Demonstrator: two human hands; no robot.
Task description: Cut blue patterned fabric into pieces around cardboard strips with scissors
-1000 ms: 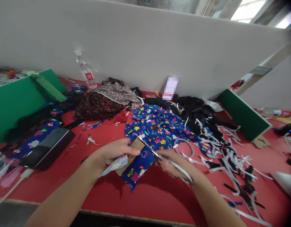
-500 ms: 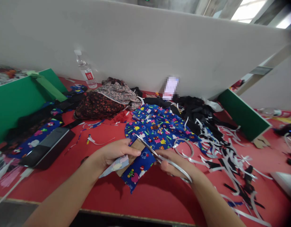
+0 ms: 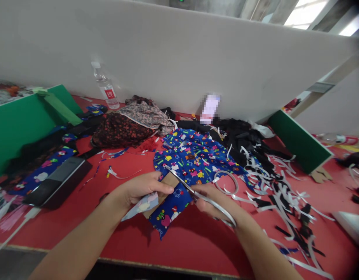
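Observation:
My left hand pinches a blue cartoon-print fabric piece together with a brown card, thumb on top. A pale flap of the fabric's reverse side hangs below my left fingers. My right hand is closed around a pair of metal scissors, whose handle reaches back to the wrist. The blades point up and left and lie along the upper edge of the card and fabric. Whether the fabric is between the blades I cannot tell. Beyond the hands spreads a larger piece of the same blue fabric.
A tape roll and many white and black scraps lie to the right. Floral cloth, a water bottle and a phone stand at the back. A black device sits left; green boards flank the red table.
The scissors' blades look slightly closer together, their tips a little lower against the card. Both hands and the fabric piece stay almost in place.

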